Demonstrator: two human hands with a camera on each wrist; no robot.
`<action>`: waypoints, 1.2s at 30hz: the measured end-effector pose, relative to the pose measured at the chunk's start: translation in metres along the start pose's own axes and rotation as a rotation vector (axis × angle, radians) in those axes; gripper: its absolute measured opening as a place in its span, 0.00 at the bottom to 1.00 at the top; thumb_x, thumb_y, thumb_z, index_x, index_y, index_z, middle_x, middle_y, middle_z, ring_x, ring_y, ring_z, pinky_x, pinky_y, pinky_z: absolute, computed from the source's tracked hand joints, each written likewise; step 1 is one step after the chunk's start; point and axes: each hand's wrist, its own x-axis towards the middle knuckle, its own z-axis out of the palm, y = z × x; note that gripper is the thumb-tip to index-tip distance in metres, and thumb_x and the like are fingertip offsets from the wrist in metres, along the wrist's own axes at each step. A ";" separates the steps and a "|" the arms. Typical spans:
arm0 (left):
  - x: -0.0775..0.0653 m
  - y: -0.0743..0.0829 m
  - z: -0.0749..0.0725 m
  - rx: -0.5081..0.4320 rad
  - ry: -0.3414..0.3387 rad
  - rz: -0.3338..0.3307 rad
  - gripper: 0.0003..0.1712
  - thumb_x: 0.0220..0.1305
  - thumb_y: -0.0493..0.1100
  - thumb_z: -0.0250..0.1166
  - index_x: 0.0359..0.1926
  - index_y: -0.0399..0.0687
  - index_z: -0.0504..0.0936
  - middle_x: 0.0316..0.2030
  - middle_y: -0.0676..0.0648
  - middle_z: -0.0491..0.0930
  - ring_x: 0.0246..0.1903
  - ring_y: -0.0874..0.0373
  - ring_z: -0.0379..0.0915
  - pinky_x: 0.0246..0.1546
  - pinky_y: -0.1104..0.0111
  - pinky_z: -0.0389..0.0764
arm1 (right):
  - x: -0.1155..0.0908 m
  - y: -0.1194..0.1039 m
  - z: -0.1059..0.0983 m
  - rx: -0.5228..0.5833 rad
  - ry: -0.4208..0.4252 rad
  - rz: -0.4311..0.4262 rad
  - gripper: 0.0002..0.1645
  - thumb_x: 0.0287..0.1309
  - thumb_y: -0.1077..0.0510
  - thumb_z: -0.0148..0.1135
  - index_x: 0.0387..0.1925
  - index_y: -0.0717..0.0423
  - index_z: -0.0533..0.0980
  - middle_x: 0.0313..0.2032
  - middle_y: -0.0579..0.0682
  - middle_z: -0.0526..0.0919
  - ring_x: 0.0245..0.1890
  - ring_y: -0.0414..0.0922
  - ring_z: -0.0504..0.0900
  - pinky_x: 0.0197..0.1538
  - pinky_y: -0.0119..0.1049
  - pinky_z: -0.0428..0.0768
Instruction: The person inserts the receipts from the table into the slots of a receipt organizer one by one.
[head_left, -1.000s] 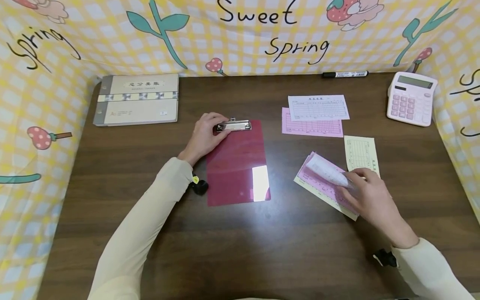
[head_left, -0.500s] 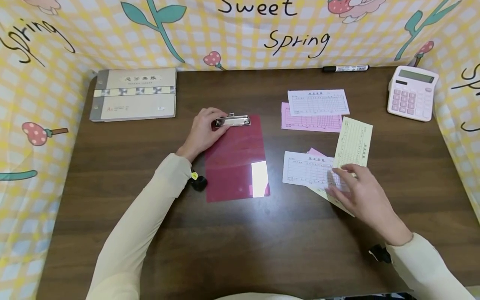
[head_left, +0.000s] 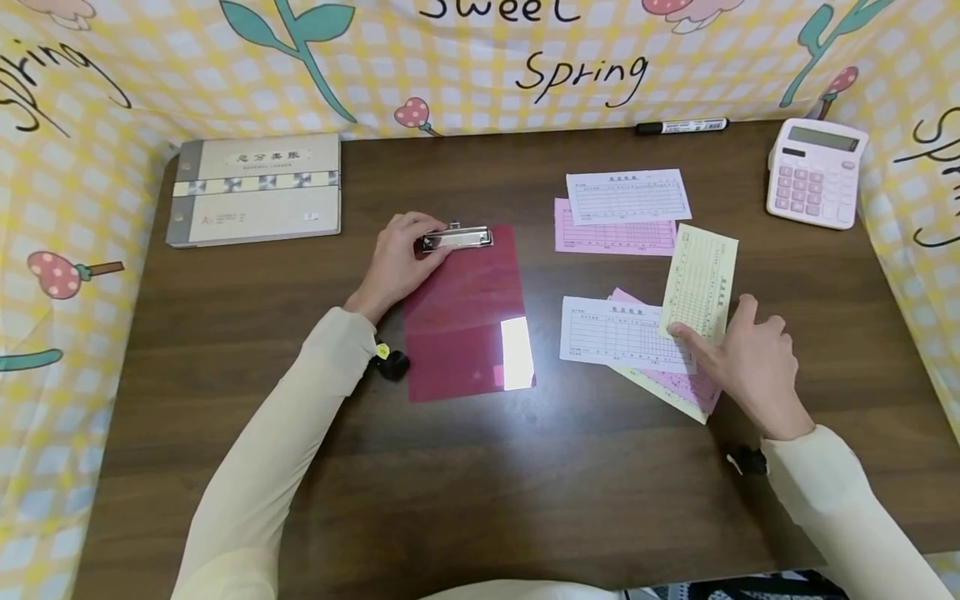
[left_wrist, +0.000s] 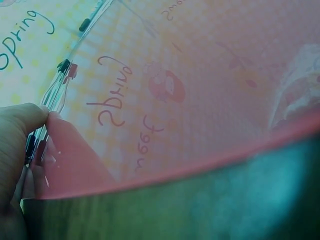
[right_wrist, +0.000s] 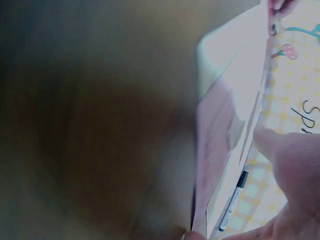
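A dark red clipboard (head_left: 457, 325) lies on the table, its metal clip (head_left: 454, 239) at the far end. My left hand (head_left: 393, 260) grips the clip's left end, thumb on the near side; the left wrist view shows the thumb at the clip (left_wrist: 50, 112). At the right, a white printed slip (head_left: 611, 329) lies across a pink slip (head_left: 686, 385), with a yellow slip beneath. Another yellow slip (head_left: 699, 279) overlaps the white one. My right hand (head_left: 753, 367) touches its lower corner with the thumb; its other fingers are spread at the right.
Behind these, another white slip (head_left: 628, 197) overlaps a pink slip (head_left: 615, 240). A ledger book (head_left: 258, 192) sits back left. A black marker (head_left: 682, 127) and a pink calculator (head_left: 816, 173) stand at the back right. Checked cloth (head_left: 480, 67) walls the table on three sides.
The white slip, curled up by my right hand earlier, now lies flat. The yellow slip has shifted back and left over it. My right fingers have spread; my left hand stays on the clip.
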 end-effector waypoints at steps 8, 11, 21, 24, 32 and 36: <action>0.001 -0.002 -0.001 -0.001 0.003 0.005 0.17 0.59 0.45 0.69 0.48 0.44 0.84 0.51 0.44 0.79 0.51 0.48 0.70 0.55 0.53 0.69 | 0.016 0.010 -0.016 0.026 -0.172 -0.019 0.63 0.46 0.27 0.66 0.59 0.75 0.56 0.37 0.72 0.74 0.32 0.63 0.75 0.25 0.45 0.70; 0.001 -0.003 -0.001 0.000 0.005 0.004 0.17 0.59 0.45 0.69 0.48 0.44 0.84 0.51 0.44 0.79 0.51 0.48 0.70 0.55 0.54 0.69 | 0.018 0.013 -0.018 0.064 -0.176 -0.057 0.59 0.44 0.31 0.70 0.57 0.75 0.61 0.36 0.68 0.75 0.32 0.60 0.74 0.26 0.42 0.70; 0.000 -0.002 -0.002 0.004 -0.001 0.007 0.17 0.59 0.45 0.69 0.48 0.43 0.83 0.51 0.43 0.79 0.51 0.48 0.70 0.54 0.54 0.69 | 0.018 0.017 -0.015 0.224 -0.131 -0.088 0.40 0.52 0.42 0.70 0.47 0.75 0.69 0.37 0.68 0.76 0.34 0.57 0.74 0.27 0.35 0.69; 0.000 -0.002 -0.002 0.002 -0.009 0.003 0.17 0.59 0.45 0.69 0.48 0.43 0.83 0.51 0.43 0.79 0.51 0.47 0.70 0.54 0.53 0.69 | 0.016 0.018 -0.012 0.307 -0.073 -0.090 0.37 0.53 0.48 0.70 0.50 0.74 0.68 0.41 0.71 0.78 0.37 0.60 0.77 0.27 0.33 0.71; 0.002 -0.001 0.000 0.010 0.006 0.010 0.19 0.58 0.46 0.70 0.48 0.43 0.83 0.49 0.42 0.78 0.49 0.47 0.69 0.53 0.54 0.69 | 0.008 0.015 -0.004 0.490 0.210 -0.168 0.20 0.54 0.58 0.70 0.43 0.67 0.76 0.40 0.64 0.85 0.29 0.27 0.78 0.27 0.17 0.73; 0.000 -0.002 0.003 0.028 0.026 0.029 0.19 0.58 0.47 0.70 0.48 0.42 0.83 0.48 0.42 0.79 0.47 0.47 0.69 0.51 0.56 0.69 | 0.005 0.010 -0.002 0.713 0.311 -0.215 0.16 0.58 0.61 0.65 0.47 0.65 0.79 0.38 0.40 0.86 0.31 0.21 0.80 0.32 0.15 0.76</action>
